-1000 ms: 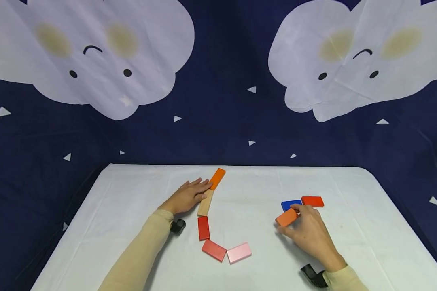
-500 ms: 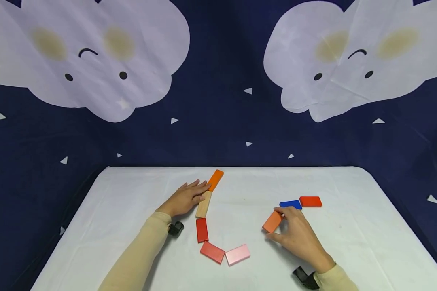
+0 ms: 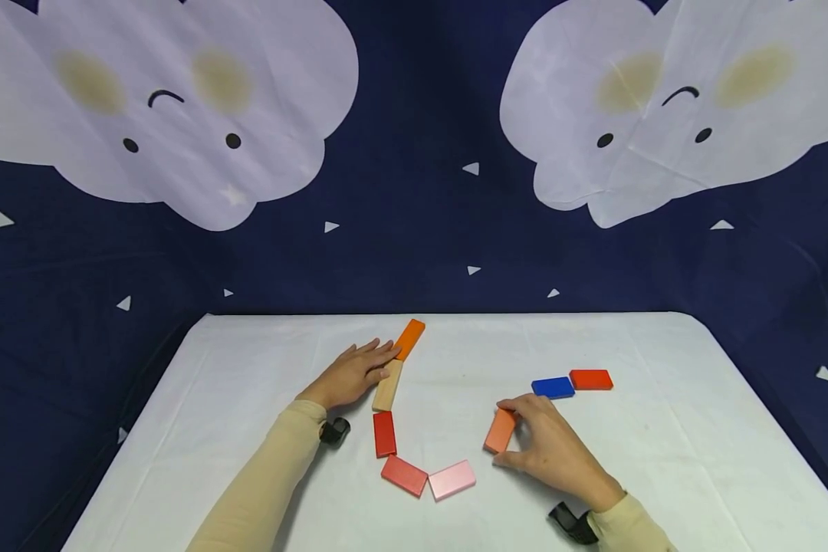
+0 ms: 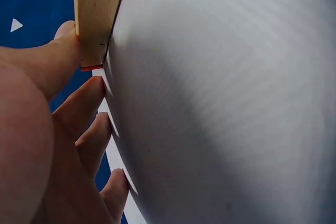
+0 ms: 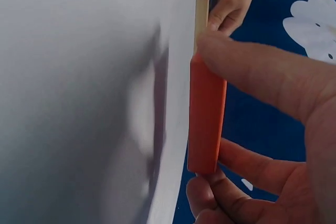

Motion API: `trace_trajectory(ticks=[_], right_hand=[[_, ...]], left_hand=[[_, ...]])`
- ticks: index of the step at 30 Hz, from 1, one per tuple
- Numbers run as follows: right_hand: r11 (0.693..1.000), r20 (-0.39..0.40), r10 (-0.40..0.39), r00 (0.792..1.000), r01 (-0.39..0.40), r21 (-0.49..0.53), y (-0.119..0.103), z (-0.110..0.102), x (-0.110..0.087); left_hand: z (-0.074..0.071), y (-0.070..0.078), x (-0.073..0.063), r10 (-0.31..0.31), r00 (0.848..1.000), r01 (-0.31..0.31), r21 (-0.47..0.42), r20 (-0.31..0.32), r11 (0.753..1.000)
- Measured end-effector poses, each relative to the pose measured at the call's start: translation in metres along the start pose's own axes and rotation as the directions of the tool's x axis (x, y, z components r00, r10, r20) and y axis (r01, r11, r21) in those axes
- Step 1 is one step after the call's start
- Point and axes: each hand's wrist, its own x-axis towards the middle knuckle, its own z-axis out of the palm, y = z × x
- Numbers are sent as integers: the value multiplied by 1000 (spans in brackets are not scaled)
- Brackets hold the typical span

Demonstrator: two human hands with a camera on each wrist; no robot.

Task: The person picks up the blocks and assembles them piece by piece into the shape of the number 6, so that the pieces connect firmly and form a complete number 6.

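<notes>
Between thumb and fingertips my right hand (image 3: 555, 448) pinches an orange block (image 3: 500, 431) by its ends; a gap shows between block and cloth in the right wrist view. My left hand (image 3: 348, 377) lies with extended fingers beside a plain wooden block (image 3: 388, 386), its thumb touching that block and its fingertips at another orange block (image 3: 411, 339) beyond. From the wooden block a curved row runs toward me: a red block (image 3: 384, 434), a lighter red block (image 3: 404, 475) and a pink block (image 3: 451, 481), touching or nearly touching end to end.
Behind the right hand a blue block (image 3: 553, 388) and a bright red block (image 3: 591, 379) lie corner to corner. White cloth (image 3: 303, 491) covers the table, and a dark blue curtain (image 3: 421, 253) with clouds hangs behind its far edge.
My right hand has carried the orange block left and toward me, away from the blue block, turning it more upright in view. The left hand stays in place.
</notes>
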Motion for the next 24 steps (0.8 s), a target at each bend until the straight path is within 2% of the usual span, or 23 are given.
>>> trace_trajectory(ticks=[8, 17, 24], right_hand=[[999, 59, -47, 997, 46, 12, 0, 2, 2], [991, 99, -135, 986, 137, -11, -1, 3, 5], [987, 135, -161, 978, 163, -7, -2, 6, 7]], left_hand=[[0, 1, 0, -3, 1000, 3, 4, 0, 1000], [1, 0, 2, -9, 1000, 9, 3, -5, 1000], [1, 0, 2, -14, 1000, 14, 3, -3, 1000]])
